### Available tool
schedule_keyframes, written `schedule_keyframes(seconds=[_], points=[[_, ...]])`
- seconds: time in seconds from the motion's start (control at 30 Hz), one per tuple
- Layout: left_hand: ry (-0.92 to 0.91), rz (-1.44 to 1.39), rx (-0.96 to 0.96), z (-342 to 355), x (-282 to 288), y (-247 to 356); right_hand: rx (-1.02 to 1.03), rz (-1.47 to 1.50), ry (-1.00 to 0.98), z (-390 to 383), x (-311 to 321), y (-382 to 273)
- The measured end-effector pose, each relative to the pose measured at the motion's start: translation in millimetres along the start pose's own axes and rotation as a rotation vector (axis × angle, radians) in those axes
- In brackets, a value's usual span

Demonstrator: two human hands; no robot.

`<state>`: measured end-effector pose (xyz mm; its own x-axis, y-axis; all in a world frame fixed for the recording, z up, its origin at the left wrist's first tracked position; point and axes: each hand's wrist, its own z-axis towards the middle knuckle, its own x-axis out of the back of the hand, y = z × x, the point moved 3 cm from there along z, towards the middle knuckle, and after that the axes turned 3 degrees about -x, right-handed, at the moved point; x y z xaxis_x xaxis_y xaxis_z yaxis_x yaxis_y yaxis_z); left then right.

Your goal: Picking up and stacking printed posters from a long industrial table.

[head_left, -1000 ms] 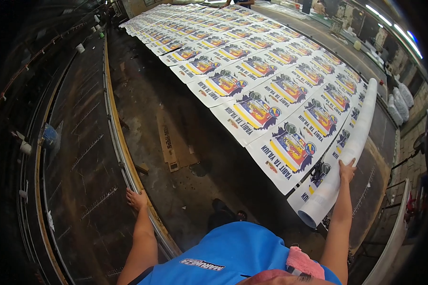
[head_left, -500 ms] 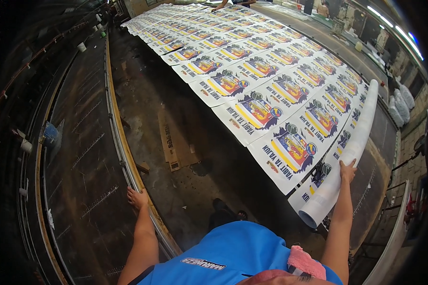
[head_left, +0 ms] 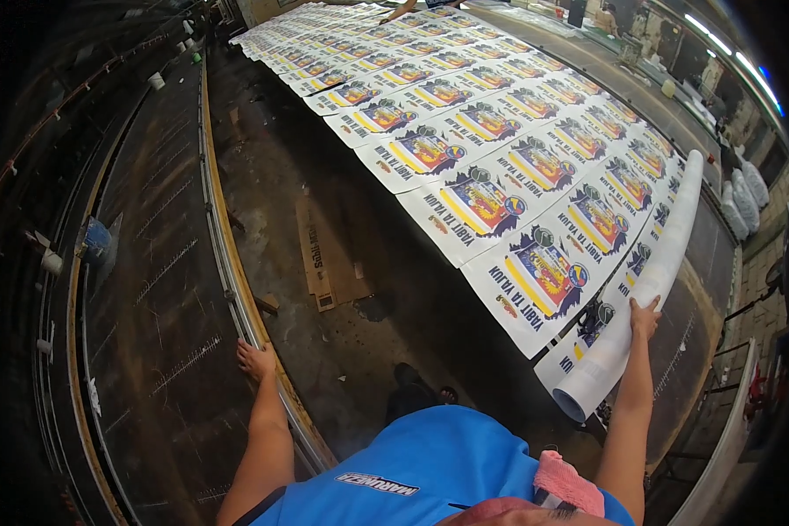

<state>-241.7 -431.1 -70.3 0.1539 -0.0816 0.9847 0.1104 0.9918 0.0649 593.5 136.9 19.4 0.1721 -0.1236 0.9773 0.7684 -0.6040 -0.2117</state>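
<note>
My right hand (head_left: 645, 317) grips the side of a thick white roll (head_left: 652, 294) of printed sheet, its thumb and fingers apart on the surface. The roll lies slantwise along the right end of a long table, its hollow near end facing me. From under it spreads the white sheet (head_left: 478, 263), printed with rows of colourful emblems and split into several panels. On the left, my left hand (head_left: 256, 358) is closed over the metal rail (head_left: 237, 302) at the edge of another long dark table. Both arms are held wide apart.
Between the tables runs a dark floor with a flattened cardboard piece (head_left: 318, 263). A blue container (head_left: 95, 239) stands by the left table (head_left: 162, 289). Another person's arm (head_left: 398, 10) reaches over the sheet's far end. Wrapped white bundles (head_left: 745, 197) are at the right wall.
The view has shifted slightly. Both hands keep their places, the left on the rail and the right on the roll.
</note>
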Motion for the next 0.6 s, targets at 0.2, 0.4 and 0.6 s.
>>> schedule_keyframes(seconds=[0.2,0.4,0.6], points=[[-0.037,0.002,0.022,-2,3,-1,-0.011,-0.003,-0.009,-4,1,-3],[-0.014,0.001,0.005,1,3,5,0.001,-0.009,0.025,6,-1,3],[-0.033,0.01,0.008,4,0,3,0.006,-0.016,0.007,-3,2,-4]])
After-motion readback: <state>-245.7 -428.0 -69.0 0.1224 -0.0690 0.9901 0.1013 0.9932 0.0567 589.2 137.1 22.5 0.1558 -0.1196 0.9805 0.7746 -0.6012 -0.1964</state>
